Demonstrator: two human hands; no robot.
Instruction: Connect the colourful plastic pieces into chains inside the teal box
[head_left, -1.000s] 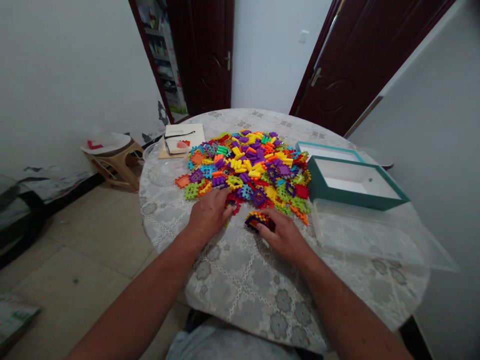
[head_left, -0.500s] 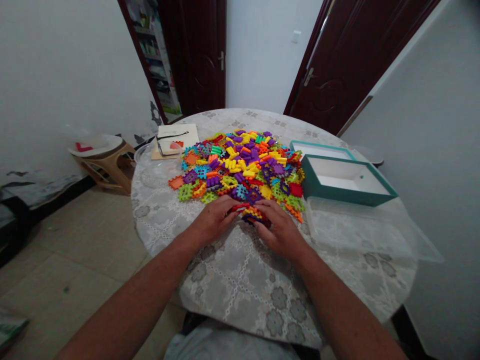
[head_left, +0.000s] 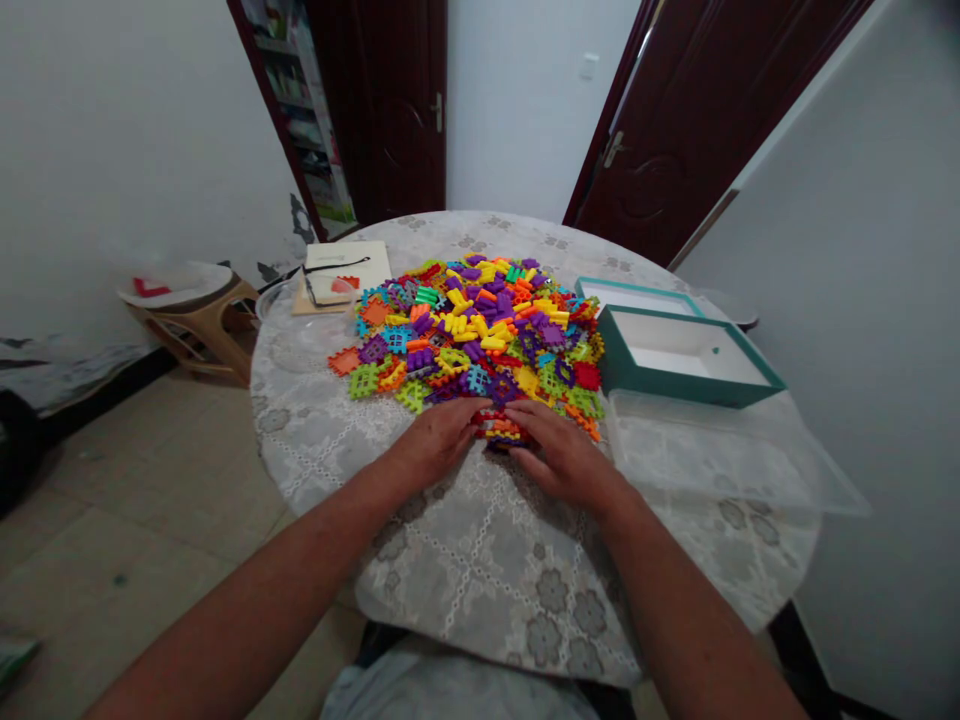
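Between my two hands, at the near edge of a big colourful pile of plastic building pieces [head_left: 480, 325], is a small assembly of interlocking plastic pieces [head_left: 501, 430] in red, orange, yellow and purple. My left hand [head_left: 442, 435] grips its left side, fingers bent over the red part. On the other side, my right hand [head_left: 553, 450] holds it with fingers curled over the top and thumb low at the front. Both hands partly cover the assembly, so its full shape is hidden. Flat toothed squares and short ribbed tubes make up the pile.
A green box [head_left: 690, 360] with white inside stands at the right, its lid [head_left: 637, 298] behind it. A clear plastic tray [head_left: 720, 450] lies in front. Glasses [head_left: 337, 282] rest on a pale book [head_left: 375, 262] at the left. A patterned cloth [head_left: 480, 570] covers the round table.
The assembly has turned slightly between my hands, showing more of its orange and yellow front. My left fingers reach further over its top. The whole view has shifted a little.
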